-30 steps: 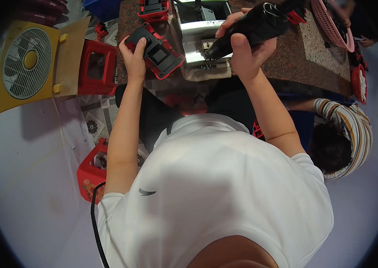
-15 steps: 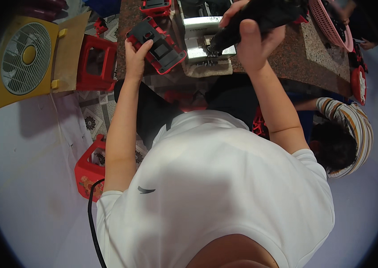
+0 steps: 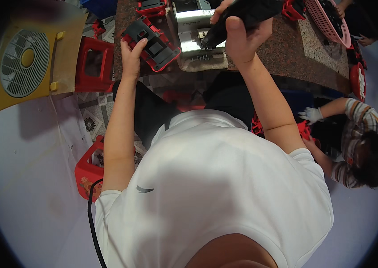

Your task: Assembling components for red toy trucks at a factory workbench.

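My left hand (image 3: 132,54) grips the near left side of a red plastic part with a dark grey face (image 3: 155,47), thumb laid on top. It is tilted above the table's near edge. My right hand (image 3: 245,38) is wrapped round a black handheld tool with a tapering tip (image 3: 238,20); the tool's exact kind is not clear. The tip points down and left at a small block on a silver metal fixture (image 3: 193,42). Whether it touches the block I cannot tell. A similar red and grey part (image 3: 151,7) lies just beyond the left one.
The speckled brown table (image 3: 283,49) carries a pink basket (image 3: 327,22) of black pieces at right. Red stools (image 3: 95,67) and a yellow fan (image 3: 26,62) stand left. A co-worker in a striped shirt (image 3: 367,118), one hand gloved (image 3: 312,115), sits at right near a red part (image 3: 304,129).
The co-worker at right has shifted rightward, and a gloved hand and a red part have come into sight. Both my hands keep their holds, with a slight leftward shift in the view.
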Demonstrator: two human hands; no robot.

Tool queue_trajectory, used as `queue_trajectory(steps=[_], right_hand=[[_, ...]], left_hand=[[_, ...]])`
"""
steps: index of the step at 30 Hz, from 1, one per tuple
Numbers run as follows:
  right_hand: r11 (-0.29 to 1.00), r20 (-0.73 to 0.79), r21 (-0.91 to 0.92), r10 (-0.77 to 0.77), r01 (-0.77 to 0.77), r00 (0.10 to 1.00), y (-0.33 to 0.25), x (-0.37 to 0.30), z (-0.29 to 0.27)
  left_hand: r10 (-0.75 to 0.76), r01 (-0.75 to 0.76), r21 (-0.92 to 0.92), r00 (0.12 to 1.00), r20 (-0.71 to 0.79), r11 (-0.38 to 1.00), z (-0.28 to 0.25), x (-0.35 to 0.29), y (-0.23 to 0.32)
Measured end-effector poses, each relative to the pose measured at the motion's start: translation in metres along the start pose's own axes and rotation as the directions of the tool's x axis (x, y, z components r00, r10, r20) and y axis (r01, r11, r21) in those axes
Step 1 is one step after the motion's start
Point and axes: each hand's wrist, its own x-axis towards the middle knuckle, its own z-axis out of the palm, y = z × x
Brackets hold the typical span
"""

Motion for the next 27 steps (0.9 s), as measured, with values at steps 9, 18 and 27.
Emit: queue_trajectory(steps=[9,18,27], right_hand=[[0.998,0.000,-0.019,0.060,-0.060,0.998,0.008,0.004,-0.005],[0.948,0.010,0.157,0.279,-0.277,0.960,-0.009,0.020,0.025],[0.989,0.041,0.036,0.139,-0.140,0.989,-0.014,0.020,0.031]], left_hand=[[-0.104,0.104,-0.012,0.995,0.009,0.994,0.004,-0.001,0.012],[-0.006,0.006,0.010,1.000,-0.005,1.000,0.002,-0.006,0.002],[0.024,-0.028,-0.053,0.997,-0.076,0.998,0.006,-0.008,-0.004]])
